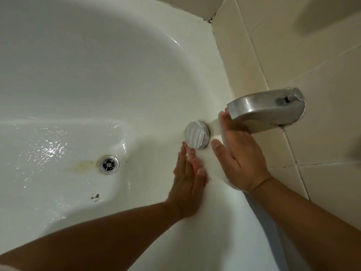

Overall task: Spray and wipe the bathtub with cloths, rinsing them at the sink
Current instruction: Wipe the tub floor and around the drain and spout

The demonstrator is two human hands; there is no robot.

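The white bathtub (82, 79) fills the view, its floor wet around the round metal drain (108, 164). A white cloth (213, 222) is spread over the tub's inner wall at the right, from under the metal spout (267, 108) down toward me. My right hand (239, 153) lies flat on the cloth just below the spout, fingers spread. My left hand (188, 179) presses flat on the cloth's left edge, fingers together, fingertips just below the round metal overflow cap (197, 134). No spray bottle or sink is in view.
Beige wall tiles (322, 61) run along the right side, meeting the tub at a dark grouted corner (210, 20). A yellowish stain (82, 165) lies left of the drain and a small chip (95, 196) marks the tub floor nearer to me.
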